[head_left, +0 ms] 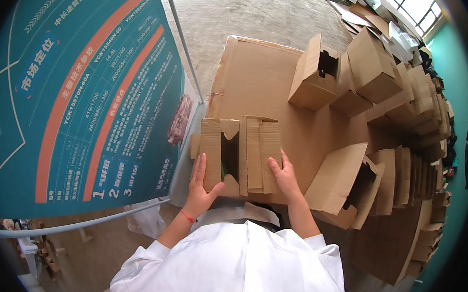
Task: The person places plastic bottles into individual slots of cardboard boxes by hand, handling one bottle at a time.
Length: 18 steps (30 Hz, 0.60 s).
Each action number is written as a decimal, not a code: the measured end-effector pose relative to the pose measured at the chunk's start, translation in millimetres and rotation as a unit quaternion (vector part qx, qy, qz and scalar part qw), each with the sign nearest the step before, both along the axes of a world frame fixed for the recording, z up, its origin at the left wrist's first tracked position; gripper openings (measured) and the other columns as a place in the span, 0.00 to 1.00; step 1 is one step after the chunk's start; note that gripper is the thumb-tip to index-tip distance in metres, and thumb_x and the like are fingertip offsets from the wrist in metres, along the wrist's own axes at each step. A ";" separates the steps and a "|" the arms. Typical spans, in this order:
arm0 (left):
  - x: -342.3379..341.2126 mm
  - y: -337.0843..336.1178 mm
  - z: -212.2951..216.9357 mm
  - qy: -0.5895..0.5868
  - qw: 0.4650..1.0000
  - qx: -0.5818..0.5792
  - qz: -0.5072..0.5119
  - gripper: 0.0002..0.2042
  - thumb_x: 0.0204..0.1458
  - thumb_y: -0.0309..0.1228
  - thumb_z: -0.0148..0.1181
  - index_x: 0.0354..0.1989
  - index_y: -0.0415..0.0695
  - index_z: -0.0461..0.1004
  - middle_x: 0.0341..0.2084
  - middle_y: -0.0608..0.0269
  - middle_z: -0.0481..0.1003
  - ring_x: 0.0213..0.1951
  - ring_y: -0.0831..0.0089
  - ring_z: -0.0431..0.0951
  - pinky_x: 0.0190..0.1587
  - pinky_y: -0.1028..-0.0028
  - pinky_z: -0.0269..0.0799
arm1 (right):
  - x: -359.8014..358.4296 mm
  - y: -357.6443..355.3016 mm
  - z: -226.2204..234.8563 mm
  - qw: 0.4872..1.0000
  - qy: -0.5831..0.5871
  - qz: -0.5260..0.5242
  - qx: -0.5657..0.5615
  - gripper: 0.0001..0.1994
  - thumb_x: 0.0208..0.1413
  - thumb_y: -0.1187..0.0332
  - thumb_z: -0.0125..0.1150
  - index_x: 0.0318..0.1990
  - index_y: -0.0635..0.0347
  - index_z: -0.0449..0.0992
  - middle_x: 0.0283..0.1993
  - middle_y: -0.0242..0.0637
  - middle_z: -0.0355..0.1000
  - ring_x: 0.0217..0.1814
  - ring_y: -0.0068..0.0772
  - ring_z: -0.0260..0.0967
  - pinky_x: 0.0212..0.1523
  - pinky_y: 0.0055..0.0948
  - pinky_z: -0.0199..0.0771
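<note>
A brown cardboard box [259,157] stands close in front of me, its top flaps partly folded in. A dark gap [230,154] with notched edges runs between the flaps, and something green shows faintly inside. My left hand [203,191] presses on the box's near left side, fingers pointing away from me and thumb at the near edge. Against the right side rests my right hand [284,176], thumb by the flap and fingers stretched along the wall. The box is held between both hands.
Beneath the box lies a large cardboard sheet [249,72]. Open boxes stand at the right: one near me [336,179], others farther off [316,76]. Stacked flattened cartons [403,178] line the right side. A large teal printed board [86,110] with a metal frame stands at the left.
</note>
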<state>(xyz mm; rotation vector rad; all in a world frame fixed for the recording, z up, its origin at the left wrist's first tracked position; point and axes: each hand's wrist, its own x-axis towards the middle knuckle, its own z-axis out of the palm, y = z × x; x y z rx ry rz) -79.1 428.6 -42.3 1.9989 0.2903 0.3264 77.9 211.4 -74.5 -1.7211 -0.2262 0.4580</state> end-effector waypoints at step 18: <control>19.8 20.9 16.5 -0.048 0.996 0.072 0.027 0.33 0.60 0.54 0.45 0.66 0.44 0.58 0.66 0.48 0.54 0.67 0.53 0.55 0.67 0.62 0.47 | -36.0 -150.6 152.0 0.755 -0.303 -0.359 -0.457 0.27 0.58 0.67 0.58 0.65 0.62 0.60 0.61 0.48 0.65 0.65 0.45 0.60 0.64 0.38 0.60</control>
